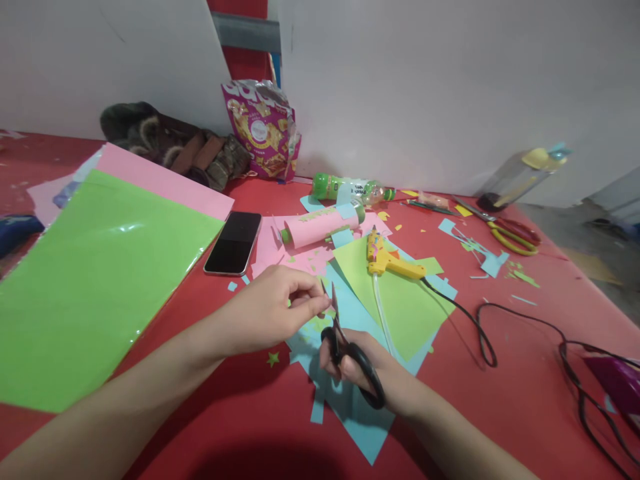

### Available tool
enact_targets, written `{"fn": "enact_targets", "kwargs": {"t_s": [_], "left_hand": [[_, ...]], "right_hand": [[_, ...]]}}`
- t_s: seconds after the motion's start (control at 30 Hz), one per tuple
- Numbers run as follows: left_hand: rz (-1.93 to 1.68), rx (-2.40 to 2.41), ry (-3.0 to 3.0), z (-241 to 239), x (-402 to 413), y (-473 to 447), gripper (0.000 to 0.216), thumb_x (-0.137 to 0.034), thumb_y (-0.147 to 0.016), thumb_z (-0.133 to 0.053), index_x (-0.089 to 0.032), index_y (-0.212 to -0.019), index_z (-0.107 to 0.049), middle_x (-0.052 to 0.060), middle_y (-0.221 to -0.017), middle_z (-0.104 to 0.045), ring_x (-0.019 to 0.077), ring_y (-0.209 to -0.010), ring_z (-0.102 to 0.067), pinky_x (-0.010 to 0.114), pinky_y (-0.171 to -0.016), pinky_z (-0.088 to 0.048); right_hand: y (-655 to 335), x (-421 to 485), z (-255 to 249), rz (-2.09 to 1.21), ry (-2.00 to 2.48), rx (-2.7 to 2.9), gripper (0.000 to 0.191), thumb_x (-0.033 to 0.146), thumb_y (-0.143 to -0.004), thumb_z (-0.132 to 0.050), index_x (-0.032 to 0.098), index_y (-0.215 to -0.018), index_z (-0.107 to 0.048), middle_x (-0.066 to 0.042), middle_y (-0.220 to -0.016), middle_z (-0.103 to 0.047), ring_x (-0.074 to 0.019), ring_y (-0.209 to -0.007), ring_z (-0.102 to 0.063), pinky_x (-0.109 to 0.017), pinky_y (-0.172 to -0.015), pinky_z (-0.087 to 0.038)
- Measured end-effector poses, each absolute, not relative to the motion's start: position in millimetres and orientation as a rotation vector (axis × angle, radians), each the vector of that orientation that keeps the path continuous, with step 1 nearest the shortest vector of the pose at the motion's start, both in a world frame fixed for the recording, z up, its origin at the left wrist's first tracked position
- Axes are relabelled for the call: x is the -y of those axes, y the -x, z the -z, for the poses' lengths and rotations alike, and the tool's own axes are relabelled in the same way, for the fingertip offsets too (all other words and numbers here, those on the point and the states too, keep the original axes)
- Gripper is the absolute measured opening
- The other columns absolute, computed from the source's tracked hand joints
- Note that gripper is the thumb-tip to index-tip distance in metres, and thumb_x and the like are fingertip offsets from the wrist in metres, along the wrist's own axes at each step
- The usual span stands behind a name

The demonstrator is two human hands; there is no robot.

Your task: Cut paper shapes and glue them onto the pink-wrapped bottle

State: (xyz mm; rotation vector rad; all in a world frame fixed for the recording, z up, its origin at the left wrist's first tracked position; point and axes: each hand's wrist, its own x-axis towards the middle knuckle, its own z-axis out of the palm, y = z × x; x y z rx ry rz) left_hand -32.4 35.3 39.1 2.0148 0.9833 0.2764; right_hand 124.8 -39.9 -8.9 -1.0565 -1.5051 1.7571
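My right hand (385, 370) grips a pair of black-handled scissors (367, 377), with the blades pointing up and slightly apart. Just left of the blades, the fingertips of my left hand (275, 300) are pinched together. Whatever lies between them is too small to make out. Below both hands spreads light blue paper (363, 420) with small green scraps on it. A small green star (273, 359) rests on the red table (240, 413) below my left hand. Beyond my hands lies a bottle wrapped in pink paper (315, 227).
Green sheets in a clear sleeve (110, 267) cover the left, beside a phone (233, 243). A yellow glue gun (395, 263) lies on green paper, its black cable (485, 347) running right. Farther back are a green bottle (327, 187), a snack bag (263, 130) and yellow-handled scissors (515, 243).
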Motion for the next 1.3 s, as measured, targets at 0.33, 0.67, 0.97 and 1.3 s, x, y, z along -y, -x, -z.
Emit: {"fn": "enact_targets", "kwargs": {"t_s": [0.33, 0.67, 0.97, 1.3], "left_hand": [[-0.269, -0.974, -2.043, -38, -35, 33, 0.026, -0.028, -0.076, -0.041, -0.014, -0.057, -0.051, -0.003, -0.051, -0.043, 0.0075, -0.048, -0.038, 0.017, -0.045, -0.029], [-0.273, -0.998, -1.993, -37, -35, 33, 0.024, -0.027, -0.076, -0.042, -0.013, -0.06, -0.054, -0.003, -0.053, -0.046, 0.0077, -0.05, -0.039, 0.018, -0.046, -0.03], [-0.396, -0.986, -1.914, -32, -30, 27, 0.023, -0.024, -0.075, -0.042, -0.014, -0.057, -0.049, -0.004, -0.05, -0.038, 0.007, -0.05, -0.036, 0.017, -0.046, -0.031], [-0.447, -1.022, -1.843, -30, -23, 23, 0.023, -0.025, -0.077, -0.04, -0.013, -0.059, -0.049, -0.002, -0.057, -0.049, 0.0092, -0.057, -0.046, 0.018, -0.053, -0.038]], "right_hand": [[-124, 39, 8, -1.76, 1.065, 1.5, 0.055, 0.068, -0.067, -0.039, 0.013, -0.069, -0.046, 0.002, -0.059, -0.038, -0.0096, -0.054, -0.033, -0.023, -0.049, -0.026], [-123, 41, 12, -1.755, 1.068, 1.48, 0.055, 0.067, -0.068, -0.038, 0.013, -0.07, -0.047, 0.002, -0.058, -0.038, -0.0092, -0.053, -0.033, -0.023, -0.049, -0.026], [-125, 41, 14, -1.759, 1.044, 1.465, 0.053, 0.066, -0.069, -0.038, 0.013, -0.074, -0.047, 0.001, -0.062, -0.04, -0.0096, -0.055, -0.033, -0.023, -0.05, -0.027], [-122, 43, 18, -1.718, 1.033, 1.408, 0.053, 0.066, -0.069, -0.038, 0.014, -0.073, -0.046, 0.003, -0.06, -0.035, -0.0094, -0.054, -0.031, -0.023, -0.05, -0.025]]}}
